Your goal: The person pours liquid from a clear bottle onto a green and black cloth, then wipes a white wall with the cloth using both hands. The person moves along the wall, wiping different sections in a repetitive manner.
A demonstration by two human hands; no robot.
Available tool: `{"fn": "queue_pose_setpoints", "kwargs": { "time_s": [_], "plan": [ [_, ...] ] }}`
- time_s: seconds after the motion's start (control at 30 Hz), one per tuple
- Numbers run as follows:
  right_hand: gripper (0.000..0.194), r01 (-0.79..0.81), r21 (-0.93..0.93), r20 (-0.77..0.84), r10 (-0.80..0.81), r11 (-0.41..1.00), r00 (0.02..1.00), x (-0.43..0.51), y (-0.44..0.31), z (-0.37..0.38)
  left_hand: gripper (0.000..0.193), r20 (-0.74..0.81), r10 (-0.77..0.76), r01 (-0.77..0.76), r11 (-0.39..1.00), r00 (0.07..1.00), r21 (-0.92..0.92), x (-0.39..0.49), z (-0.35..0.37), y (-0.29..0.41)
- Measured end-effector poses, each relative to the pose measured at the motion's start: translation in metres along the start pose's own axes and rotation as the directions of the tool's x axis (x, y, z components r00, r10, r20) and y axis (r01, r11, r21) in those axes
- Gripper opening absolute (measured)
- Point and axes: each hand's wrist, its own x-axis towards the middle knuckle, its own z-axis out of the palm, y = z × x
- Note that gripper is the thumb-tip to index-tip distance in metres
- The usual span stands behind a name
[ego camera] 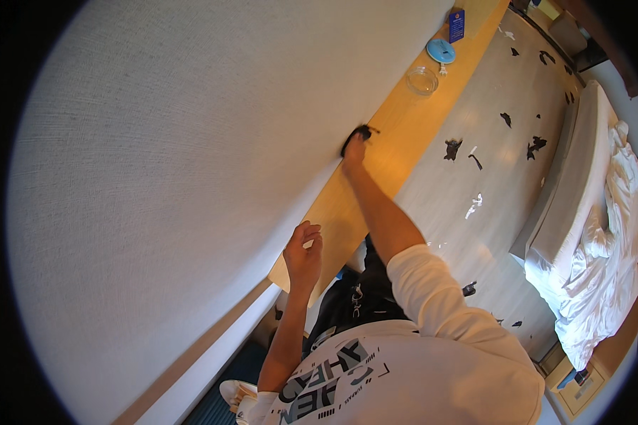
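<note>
My right hand (pixel 355 151) reaches forward along a narrow light-wood desk (pixel 393 143) and grips a black cloth (pixel 357 134). The cloth is blurred and lies on the desktop where it meets the white textured wall (pixel 165 159). Above the near end of the desk, close to the wall, my left hand (pixel 304 255) hangs with loosely curled fingers and nothing in it. Farther along the desktop stand a clear glass ashtray (pixel 422 81), a round light-blue device (pixel 441 51) with a white plug (pixel 443 69), and a blue card stand (pixel 456 26) bearing writing.
Torn black scraps (pixel 453 149) and white scraps (pixel 473 206) lie scattered over the grey-beige floor (pixel 430 196). A bed with a bare mattress (pixel 566 180) and a rumpled white duvet (pixel 606 265) stands at the right. Near its foot is a wooden bedside cabinet (pixel 579 393).
</note>
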Motion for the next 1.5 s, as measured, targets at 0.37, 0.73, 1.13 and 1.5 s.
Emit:
{"fn": "queue_pose_setpoints", "kwargs": {
  "time_s": [0.37,0.73,1.13,1.5],
  "plan": [
    [0.06,-0.306,-0.194,0.121,0.332,0.932,0.936,-0.253,0.079,0.017,0.036,-0.006,0.076,-0.075,0.996,0.997,0.039,0.008,0.005,0.02],
    [0.059,-0.362,0.359,0.148,0.33,0.86,0.932,-0.142,-0.08,-0.018,0.036,-0.073,0.021,-0.027,0.996,0.997,-0.087,-0.006,0.011,0.013],
    [0.06,-0.053,0.132,0.316,0.009,0.99,0.949,-0.294,0.012,0.018,0.032,-0.225,0.13,-0.198,0.93,0.966,-0.311,-0.003,-0.039,0.045],
    [0.054,-0.027,-0.052,0.542,0.051,0.998,0.839,-0.214,0.013,-0.016,0.037,-0.008,0.136,-0.136,0.983,0.991,-0.122,-0.014,-0.015,0.012]
  ]
}}
